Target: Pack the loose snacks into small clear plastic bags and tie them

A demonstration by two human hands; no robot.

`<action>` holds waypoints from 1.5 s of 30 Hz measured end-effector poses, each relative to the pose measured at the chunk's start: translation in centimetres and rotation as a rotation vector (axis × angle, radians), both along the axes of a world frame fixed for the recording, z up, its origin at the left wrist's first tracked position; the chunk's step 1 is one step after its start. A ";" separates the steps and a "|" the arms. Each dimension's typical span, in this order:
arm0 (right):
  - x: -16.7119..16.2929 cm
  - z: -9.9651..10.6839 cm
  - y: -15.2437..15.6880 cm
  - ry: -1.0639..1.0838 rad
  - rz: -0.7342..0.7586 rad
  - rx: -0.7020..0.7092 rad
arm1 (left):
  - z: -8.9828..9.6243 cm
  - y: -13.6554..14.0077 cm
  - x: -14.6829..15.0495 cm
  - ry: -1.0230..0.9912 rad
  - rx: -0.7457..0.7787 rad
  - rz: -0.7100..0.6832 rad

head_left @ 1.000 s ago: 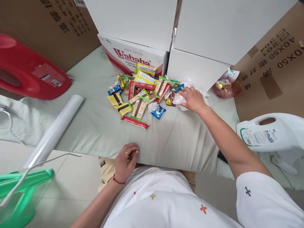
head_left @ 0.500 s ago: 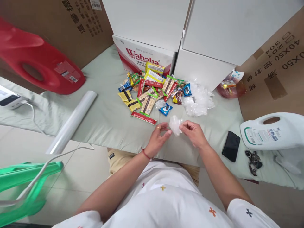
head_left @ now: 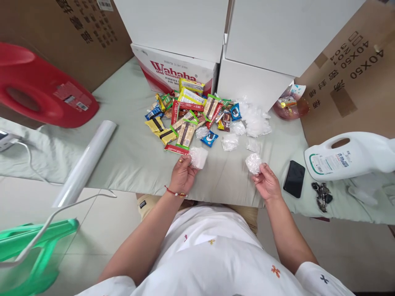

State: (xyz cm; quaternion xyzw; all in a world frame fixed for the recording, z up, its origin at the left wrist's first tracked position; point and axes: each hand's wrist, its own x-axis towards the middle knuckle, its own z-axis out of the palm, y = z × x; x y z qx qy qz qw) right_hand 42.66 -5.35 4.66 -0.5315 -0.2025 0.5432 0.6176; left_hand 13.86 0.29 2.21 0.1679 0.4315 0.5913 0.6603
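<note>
My left hand (head_left: 182,174) pinches a small crumpled clear plastic bag (head_left: 199,157) between thumb and fingers, just in front of a red-wrapped snack bar (head_left: 176,149). My right hand (head_left: 267,181) pinches another crumpled clear plastic bag (head_left: 253,163), well apart from the left one. Ahead of them lies a heap of wrapped snacks, with oat bars (head_left: 186,134), yellow packets (head_left: 191,97) and a blue packet (head_left: 209,138). Right of the heap are more crumpled clear bags (head_left: 257,123), with a separate bag (head_left: 230,142) lying nearer the hands.
A black phone (head_left: 294,179), keys (head_left: 322,197) and a white detergent bottle (head_left: 348,158) lie at the right. On the left are a red jug (head_left: 46,90) and a roll of plastic film (head_left: 86,162). White boxes (head_left: 182,68) and cardboard cartons (head_left: 345,78) stand behind. A green stool (head_left: 40,242) is lower left.
Both hands were close together around clear plastic, held in the right fingers. Now they are spread apart, each pinching its own bag. The view has shifted slightly.
</note>
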 end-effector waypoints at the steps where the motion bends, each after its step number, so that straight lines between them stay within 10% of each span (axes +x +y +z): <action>1: 0.0 0.1 -0.3 0.016 0.011 -0.001 | 0.2 0.0 -0.2 0.050 0.029 0.002; 15: -1.1 3.2 5.3 -0.323 0.243 0.018 | 1.5 -2.0 3.0 0.280 0.219 -0.143; 21: -4.2 1.9 2.7 -0.227 0.659 -0.122 | 1.9 -2.3 2.7 0.250 0.182 -0.189; 29: -3.6 0.7 1.4 -0.220 0.470 -0.095 | 0.5 -1.5 2.5 0.200 0.022 -0.051; 36: -4.4 0.1 1.2 -0.462 0.556 0.031 | 1.1 -2.2 3.5 0.203 0.129 -0.335; 41: -5.7 -0.5 0.9 -0.579 0.402 0.028 | 0.9 -3.1 4.7 0.610 0.177 -0.013; 45: -6.9 -0.2 0.0 -0.767 0.346 0.105 | 0.5 -4.6 6.4 0.671 0.164 -0.285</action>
